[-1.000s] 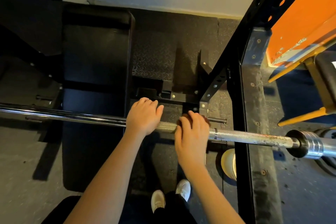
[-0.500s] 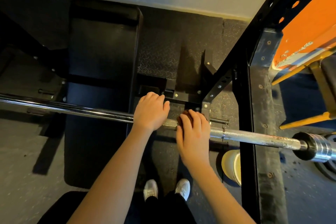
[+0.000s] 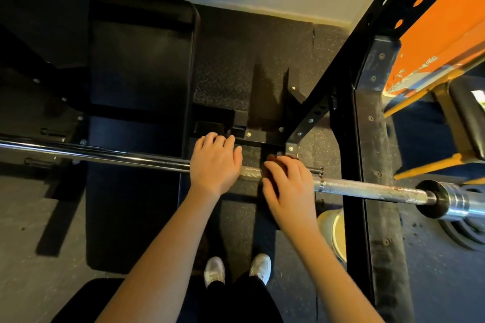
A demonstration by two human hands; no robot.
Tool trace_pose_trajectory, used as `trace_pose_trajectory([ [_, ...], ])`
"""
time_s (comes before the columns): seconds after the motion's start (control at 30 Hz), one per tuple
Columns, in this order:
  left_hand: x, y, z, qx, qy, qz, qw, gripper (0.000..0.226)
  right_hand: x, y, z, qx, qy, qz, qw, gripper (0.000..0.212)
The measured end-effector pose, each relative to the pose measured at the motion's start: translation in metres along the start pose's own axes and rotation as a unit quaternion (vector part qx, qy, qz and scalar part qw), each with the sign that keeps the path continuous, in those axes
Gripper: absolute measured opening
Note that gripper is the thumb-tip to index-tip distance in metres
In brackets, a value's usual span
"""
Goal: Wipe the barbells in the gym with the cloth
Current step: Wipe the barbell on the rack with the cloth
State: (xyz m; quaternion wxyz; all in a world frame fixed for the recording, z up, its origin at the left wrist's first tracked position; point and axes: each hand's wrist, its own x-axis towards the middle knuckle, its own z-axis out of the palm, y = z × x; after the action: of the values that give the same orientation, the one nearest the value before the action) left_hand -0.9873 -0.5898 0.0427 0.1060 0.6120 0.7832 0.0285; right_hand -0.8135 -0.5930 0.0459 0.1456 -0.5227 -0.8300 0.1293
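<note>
Dim, warm light — hard shadows, glare on the barbell (image 3: 105, 156), edges bowed, perhaps soft.

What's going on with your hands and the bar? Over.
Left hand gripping barbell. Right hand holding brown cloth on the knurled part. Black rack frame close past the right hand.
</note>
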Motion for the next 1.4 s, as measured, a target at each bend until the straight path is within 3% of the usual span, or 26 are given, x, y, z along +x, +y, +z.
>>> trace_pose_trajectory([
  [0.1, 0.008, -0.002, -0.001, -0.009, -0.007, -0.003, 1.000, 0.054, 0.012, 0.033, -0.022, 0.006, -0.047, 0.011, 0.999, 0.031],
  [0.23, 0.010, 0.006, -0.004, 0.011, 0.012, -0.069, 0.997, 0.058, 0.021, 0.018, -0.006, 0.055, 0.031, 0.134, 0.989, 0.025],
  [0.33, 0.010, 0.007, 0.001, 0.006, 0.015, -0.089, 0.996, 0.056, 0.012, -0.015, 0.016, 0.029, 0.065, 0.071, 0.995, 0.028],
  [0.43, 0.014, 0.004, 0.001, 0.009, 0.015, -0.082, 0.997, 0.055, 0.014, 0.013, 0.004, 0.008, 0.042, -0.030, 0.999, 0.030],
  [0.53, 0.016, 0.003, 0.003, 0.013, 0.021, -0.074, 0.997, 0.062, 0.021, 0.042, -0.008, 0.012, 0.042, 0.032, 0.999, 0.039],
  [0.6, 0.016, 0.004, 0.002, 0.014, 0.024, -0.074, 0.997, 0.067, 0.023, 0.029, -0.001, 0.031, 0.064, 0.099, 0.993, 0.038],
  [0.67, 0.015, 0.006, 0.000, 0.014, 0.021, -0.077, 0.997, 0.066, 0.022, 0.000, 0.014, 0.020, 0.072, 0.099, 0.992, 0.030],
  [0.83, 0.003, 0.006, 0.000, 0.029, -0.002, -0.079, 0.996, 0.060, 0.017, 0.018, 0.000, -0.007, 0.003, -0.069, 0.998, 0.031],
  [0.93, -0.008, 0.006, -0.001, 0.039, -0.020, -0.078, 0.996, 0.058, 0.006, 0.057, -0.020, -0.006, 0.004, 0.001, 1.000, 0.030],
  [1.03, -0.021, 0.007, -0.001, 0.045, -0.035, -0.080, 0.995, 0.056, -0.007, 0.035, -0.007, 0.022, 0.055, 0.091, 0.994, 0.032],
  [1.17, -0.022, 0.008, -0.005, 0.037, -0.048, -0.066, 0.996, 0.054, -0.004, -0.018, 0.014, 0.054, 0.031, 0.014, 0.998, 0.036],
  [1.27, -0.017, 0.006, -0.006, 0.030, -0.061, -0.038, 0.997, 0.056, -0.010, 0.006, -0.001, 0.032, -0.006, -0.040, 0.999, 0.040],
  [1.4, -0.026, 0.005, -0.004, 0.039, -0.048, -0.033, 0.998, 0.058, -0.027, 0.046, -0.013, 0.030, 0.021, 0.028, 0.999, 0.042],
])
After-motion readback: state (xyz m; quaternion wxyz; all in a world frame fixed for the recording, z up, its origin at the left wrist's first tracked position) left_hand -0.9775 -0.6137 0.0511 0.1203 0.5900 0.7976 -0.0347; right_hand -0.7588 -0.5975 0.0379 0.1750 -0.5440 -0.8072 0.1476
